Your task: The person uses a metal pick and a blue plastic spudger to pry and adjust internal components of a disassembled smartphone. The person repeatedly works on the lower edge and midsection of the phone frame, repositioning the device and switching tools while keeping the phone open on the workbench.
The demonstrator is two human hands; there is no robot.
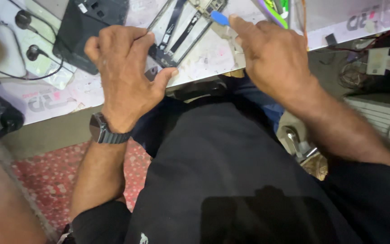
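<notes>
L hand [125,68] spread wide, pins phone frame [183,29] to bench [213,58]; R hand [267,54] pinches blue pick [220,18] at frame's top edge, for prying.

A black flat phone panel [91,27], rectangular, lies face down at the far left part of the table [204,58], a small white sticker [83,7] near its top edge. The white table mat [59,97] carries pale printed lettering with pink marks at its near left corner and again at the far right. A small white tag [377,61] with print sits among wires off the table's right end.
</notes>
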